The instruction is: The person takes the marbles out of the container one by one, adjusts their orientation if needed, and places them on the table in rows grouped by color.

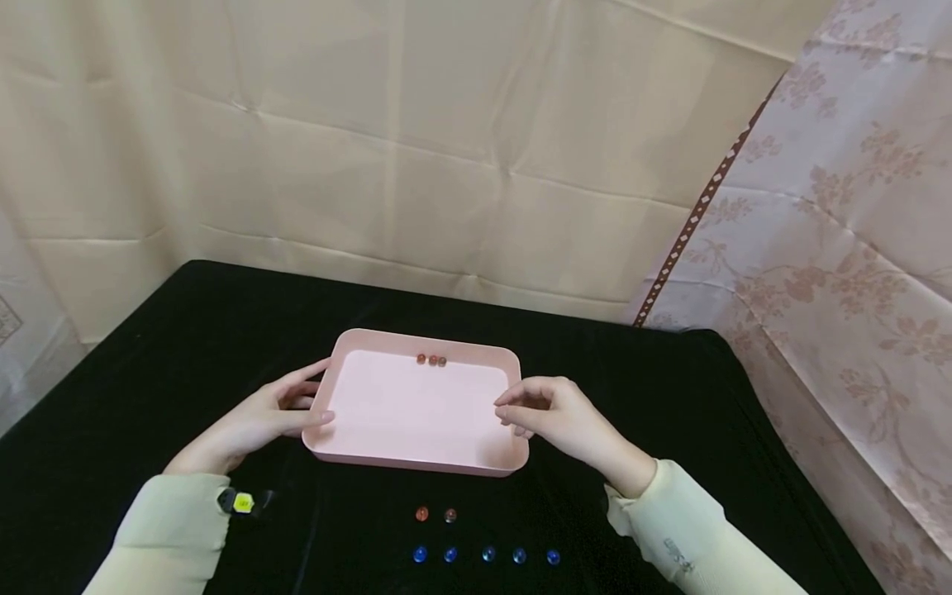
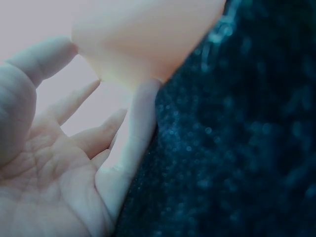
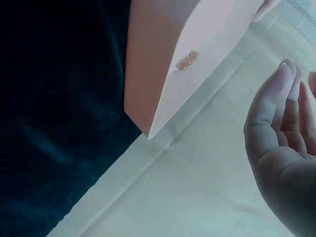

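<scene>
My left hand (image 1: 260,417) grips the left rim of a pale pink rectangular tray (image 1: 416,413), thumb over the edge and fingers against the outer wall. In the left wrist view the tray's wall (image 2: 143,44) lies between thumb and fingers. Inside the tray, reddish marbles (image 1: 433,360) sit in a short row along the far wall. Over the tray's right end is my right hand (image 1: 558,413), its fingers loosely bent and thumb close to the forefinger. The right wrist view shows this hand (image 3: 281,133) apart from the tray, with no object visible in it.
On the black cloth (image 1: 610,529) in front of the tray lie two reddish marbles (image 1: 421,514) and a row of several blue marbles (image 1: 488,554). A cream curtain (image 1: 446,207) hangs behind the table, a floral one (image 1: 848,207) at the right.
</scene>
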Motion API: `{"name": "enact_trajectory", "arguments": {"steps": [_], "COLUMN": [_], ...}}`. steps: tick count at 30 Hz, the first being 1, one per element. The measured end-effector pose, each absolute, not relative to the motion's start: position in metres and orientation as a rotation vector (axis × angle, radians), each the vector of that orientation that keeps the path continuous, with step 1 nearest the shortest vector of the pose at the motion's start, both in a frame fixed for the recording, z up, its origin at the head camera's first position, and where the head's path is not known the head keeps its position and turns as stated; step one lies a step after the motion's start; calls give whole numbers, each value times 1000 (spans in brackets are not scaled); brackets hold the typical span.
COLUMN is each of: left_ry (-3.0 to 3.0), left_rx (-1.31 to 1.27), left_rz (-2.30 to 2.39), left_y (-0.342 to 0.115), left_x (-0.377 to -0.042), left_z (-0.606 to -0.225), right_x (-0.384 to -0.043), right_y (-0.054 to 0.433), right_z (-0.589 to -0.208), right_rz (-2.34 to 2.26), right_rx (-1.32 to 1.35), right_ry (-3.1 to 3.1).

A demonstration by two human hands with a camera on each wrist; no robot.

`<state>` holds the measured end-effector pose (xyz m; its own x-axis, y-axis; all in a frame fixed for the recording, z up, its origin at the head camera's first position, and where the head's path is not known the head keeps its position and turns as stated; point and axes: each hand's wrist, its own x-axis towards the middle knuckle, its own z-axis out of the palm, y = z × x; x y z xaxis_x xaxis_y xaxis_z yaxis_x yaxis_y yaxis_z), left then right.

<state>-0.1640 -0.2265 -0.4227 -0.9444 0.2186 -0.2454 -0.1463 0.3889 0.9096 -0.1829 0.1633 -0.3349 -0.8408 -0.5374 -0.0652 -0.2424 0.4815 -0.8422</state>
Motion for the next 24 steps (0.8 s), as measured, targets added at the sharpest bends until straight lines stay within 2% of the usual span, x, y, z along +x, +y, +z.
{"name": "enact_trajectory", "arguments": {"steps": [24], "left_ry": [2339], "left_rx": [62], "left_rz": [1547], "left_y": [-229], "left_x": [-164], "left_z": [-426], "right_x": [-229], "right_y": [120], "right_z": [-332], "right_rz": [-1419], "right_rx": [-544], "right_ry": [2414]}}
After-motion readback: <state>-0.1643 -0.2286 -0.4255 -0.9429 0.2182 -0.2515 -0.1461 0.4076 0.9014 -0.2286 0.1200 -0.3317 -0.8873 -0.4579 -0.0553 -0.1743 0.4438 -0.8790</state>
